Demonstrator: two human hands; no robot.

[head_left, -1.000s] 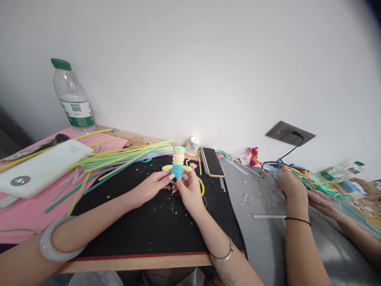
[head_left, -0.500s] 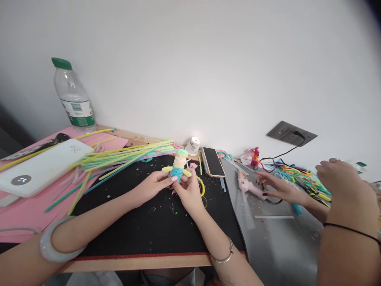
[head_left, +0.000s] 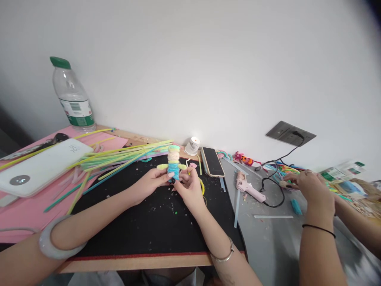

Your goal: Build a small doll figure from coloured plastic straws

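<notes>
A small pipe-cleaner doll (head_left: 173,163) stands upright between my hands above the black mat (head_left: 143,222). Its head is cream with a pale green top, its body blue, its two arms yellow. My left hand (head_left: 151,180) pinches the doll's lower body from the left. From the right, the fingers of my right hand (head_left: 189,186) close on its lower part. The doll's bottom end is partly hidden by my fingers. Behind my right hand lie a yellow loop (head_left: 203,186) and a small pink piece (head_left: 193,165).
Pipe cleaners (head_left: 119,159) and a white power bank (head_left: 44,167) lie left, near a bottle (head_left: 73,95). A paper cup (head_left: 193,146) and phone (head_left: 213,162) are behind. Rightward are a corded glue gun (head_left: 249,187), glue stick (head_left: 274,217) and a co-worker's hands (head_left: 315,188).
The doll has tilted more upright and shifted slightly left, showing more of its blue body. The co-worker's hands have left the glue gun and moved right; the red-orange figure now lies down.
</notes>
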